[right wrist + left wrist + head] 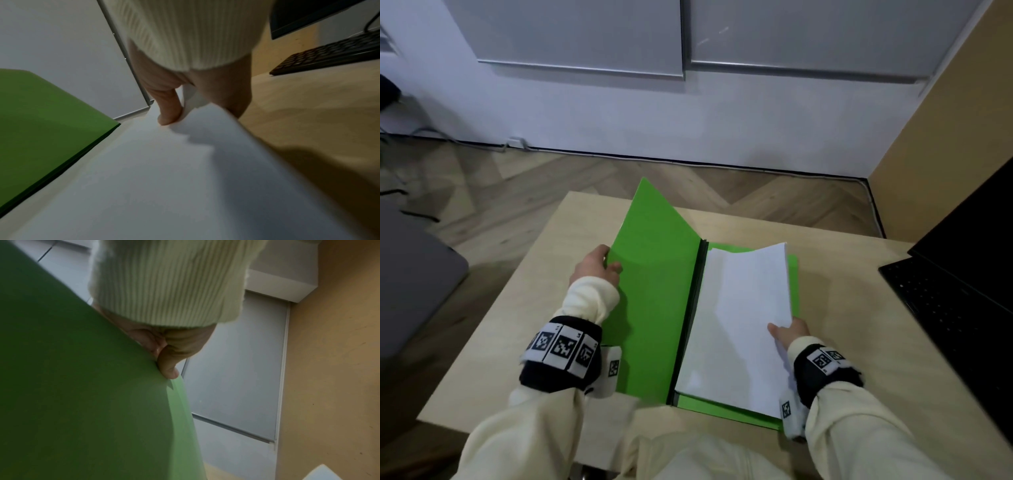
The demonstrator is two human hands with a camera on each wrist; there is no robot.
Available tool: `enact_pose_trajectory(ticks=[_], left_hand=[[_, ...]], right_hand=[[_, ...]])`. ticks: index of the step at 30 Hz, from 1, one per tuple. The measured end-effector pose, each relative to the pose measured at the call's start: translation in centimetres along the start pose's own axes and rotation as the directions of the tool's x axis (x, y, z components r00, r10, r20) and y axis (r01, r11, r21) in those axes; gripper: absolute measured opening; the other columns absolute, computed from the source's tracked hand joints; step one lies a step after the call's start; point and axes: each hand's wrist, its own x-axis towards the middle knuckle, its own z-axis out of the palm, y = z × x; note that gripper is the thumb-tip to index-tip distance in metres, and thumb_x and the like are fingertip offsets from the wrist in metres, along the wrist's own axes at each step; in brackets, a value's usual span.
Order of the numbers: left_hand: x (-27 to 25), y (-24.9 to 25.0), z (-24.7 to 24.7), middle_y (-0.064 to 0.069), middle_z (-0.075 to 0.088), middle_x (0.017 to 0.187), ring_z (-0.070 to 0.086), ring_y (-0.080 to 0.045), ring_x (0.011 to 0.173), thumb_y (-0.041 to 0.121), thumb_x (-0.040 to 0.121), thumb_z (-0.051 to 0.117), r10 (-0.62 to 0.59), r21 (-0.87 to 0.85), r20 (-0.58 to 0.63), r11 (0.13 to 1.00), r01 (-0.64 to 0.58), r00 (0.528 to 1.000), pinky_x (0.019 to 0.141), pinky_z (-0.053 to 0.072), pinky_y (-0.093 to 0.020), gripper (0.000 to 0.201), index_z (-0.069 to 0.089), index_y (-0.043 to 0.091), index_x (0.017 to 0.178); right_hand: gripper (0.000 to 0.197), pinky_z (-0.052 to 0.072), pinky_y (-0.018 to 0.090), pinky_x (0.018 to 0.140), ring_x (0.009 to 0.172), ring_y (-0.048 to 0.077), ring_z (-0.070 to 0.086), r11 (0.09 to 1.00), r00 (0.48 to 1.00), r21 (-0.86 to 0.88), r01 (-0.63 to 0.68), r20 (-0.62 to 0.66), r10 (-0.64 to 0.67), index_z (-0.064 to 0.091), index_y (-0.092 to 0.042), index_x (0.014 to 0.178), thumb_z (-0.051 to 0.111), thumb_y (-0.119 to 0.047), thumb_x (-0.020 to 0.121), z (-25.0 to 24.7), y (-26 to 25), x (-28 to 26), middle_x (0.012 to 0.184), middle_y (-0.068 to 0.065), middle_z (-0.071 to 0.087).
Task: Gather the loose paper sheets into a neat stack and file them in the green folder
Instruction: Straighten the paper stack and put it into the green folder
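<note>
The green folder (657, 301) lies open on the light wooden table (859, 342), its dark spine running down the middle. My left hand (599, 265) grips the outer edge of the left cover (82, 386), which is raised off the table. A stack of white sheets (743, 325) lies on the folder's right half, its right side lifted and bowed. My right hand (789, 330) pinches that stack at its right edge, thumb on top (168, 112), fingers hidden under the paper (185, 178).
A black open laptop (955, 298) stands at the table's right edge, its keyboard (329, 53) close to my right hand. A grey chair seat (410, 284) is left of the table. Beyond the far table edge are wooden floor and a white wall.
</note>
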Motion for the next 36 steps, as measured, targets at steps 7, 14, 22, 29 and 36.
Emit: enact_pose_trajectory(ticks=[7,14,22,29,36], left_hand=[[0.4,0.7,-0.3,-0.016,0.066,0.113,0.057,-0.029,0.083,0.019,0.094,0.051,0.055,-0.003,0.048,0.998,-0.055,0.997,0.081,0.050,-0.040,0.028,0.053,0.014,0.122],[-0.6,1.2,-0.6,-0.017,0.062,0.119,0.057,-0.031,0.092,0.012,0.094,0.046,0.077,0.021,0.160,0.996,-0.081,0.984,0.085,0.047,-0.037,0.033,0.049,0.007,0.128],[-3.6,1.7,-2.3,-0.015,0.051,0.140,0.051,-0.031,0.126,0.020,0.097,0.047,0.147,0.012,0.318,0.987,-0.159,0.936,0.103,0.040,-0.036,0.050,0.035,0.012,0.144],[-6.8,1.9,-2.7,-0.009,0.056,0.134,0.057,-0.031,0.118,0.018,0.098,0.043,0.250,-0.213,0.420,0.962,-0.173,0.872,0.094,0.053,-0.046,0.042,0.043,0.019,0.141],[-11.2,4.6,0.8,-0.011,0.053,0.135,0.055,-0.027,0.119,0.016,0.100,0.037,0.346,-0.298,0.524,0.931,-0.213,0.779,0.089,0.054,-0.048,0.038,0.048,0.015,0.136]], right_hand=[[0.072,0.033,0.038,0.111,0.133,0.033,0.041,0.997,0.999,-0.053,0.053,0.001,-0.053,0.035,0.006,0.139,0.069,-0.021,0.082,1.0,-0.9,1.0,0.145,0.019,0.042],[0.045,0.045,0.036,0.099,0.115,0.032,0.057,0.981,0.997,-0.177,0.077,0.003,-0.078,0.056,0.001,0.122,0.065,-0.017,0.081,0.6,0.4,1.7,0.126,0.015,0.061],[0.047,0.044,0.032,0.095,0.116,0.031,0.055,0.934,0.993,-0.338,0.118,0.034,-0.113,0.050,-0.005,0.129,0.059,-0.013,0.083,-1.0,0.3,1.6,0.128,0.015,0.058],[0.052,0.049,0.037,0.092,0.114,0.032,0.058,0.929,0.935,-0.116,0.351,0.095,-0.342,0.049,-0.012,0.130,0.059,-0.039,0.086,-1.5,-3.2,-2.8,0.129,0.014,0.056],[0.050,0.056,0.033,0.074,0.094,0.019,0.068,0.813,0.764,0.206,0.544,0.280,-0.582,0.060,-0.030,0.112,0.057,-0.063,0.075,-3.1,-8.1,-11.2,0.107,0.000,0.063]])
